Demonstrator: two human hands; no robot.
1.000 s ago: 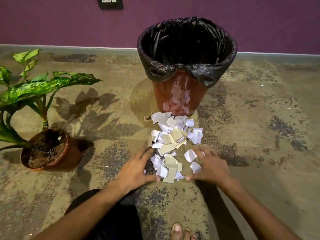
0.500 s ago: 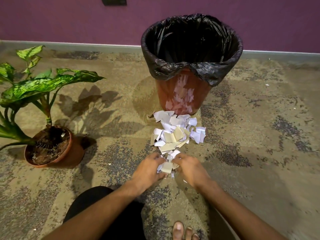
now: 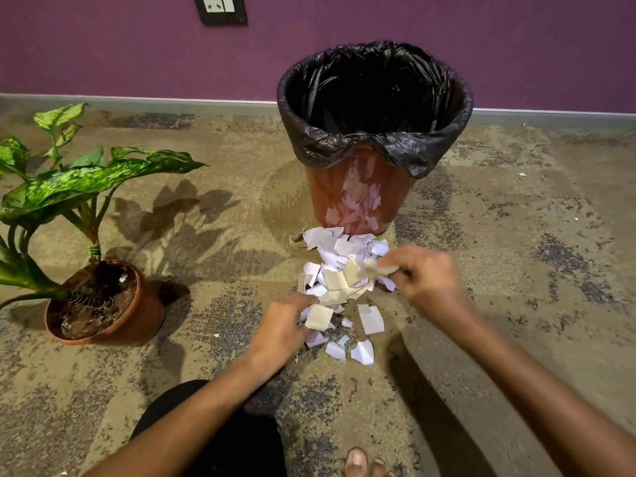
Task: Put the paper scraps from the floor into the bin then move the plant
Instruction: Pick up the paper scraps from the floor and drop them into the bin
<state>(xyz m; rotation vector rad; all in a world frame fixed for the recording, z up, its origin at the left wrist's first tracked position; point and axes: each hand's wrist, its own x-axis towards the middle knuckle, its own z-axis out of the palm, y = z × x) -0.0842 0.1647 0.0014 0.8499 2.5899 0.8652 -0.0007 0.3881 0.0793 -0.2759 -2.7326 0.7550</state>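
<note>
Paper scraps [image 3: 339, 270], flat torn white and cream bits, lie heaped on the speckled floor [image 3: 516, 270] at frame centre, touching the foot of the terracotta bin [image 3: 358, 191] with its crinkled black liner [image 3: 375, 139]. Our left hand [image 3: 282, 330] curls around a few scraps low down; our raised, blurred right hand [image 3: 425, 277] pinches some. Leafy potted plant [image 3: 86, 235] stands at left.

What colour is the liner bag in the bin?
Black; the liner bag is folded over the rim of the reddish-brown bin, seen in the head view.
</note>
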